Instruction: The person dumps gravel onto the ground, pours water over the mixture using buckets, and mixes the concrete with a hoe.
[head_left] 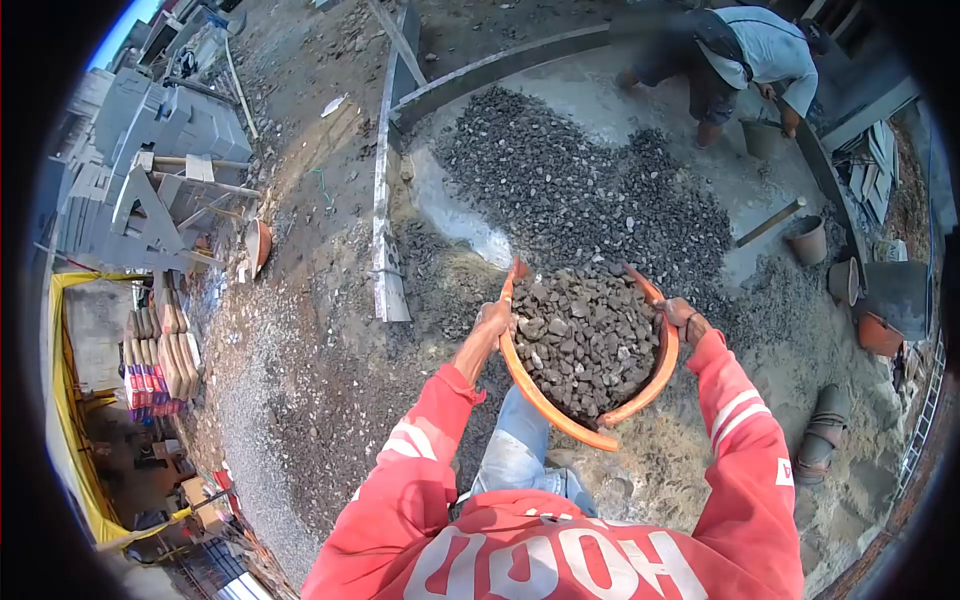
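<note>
Between my two hands is an orange tub [540, 400] with a broken rim, heaped with grey gravel [590, 330]. My left hand [494, 320] is closed on the tub's left edge, and my right hand [682, 316] grips the right edge. The tub is in front of my body, above my legs. Just beyond it spreads a large pile of dark gravel [570, 180] on wet grey cement. Pale powder [455, 215] lies along the pile's left side.
A co-worker [765, 55] bends at the upper right, holding a bucket [763, 138]. A low board [385, 230] edges the mixing area. Buckets [806, 240] and stacked pots [825, 430] stand at right. Cement bags [165, 360] and grey blocks [150, 150] are at left.
</note>
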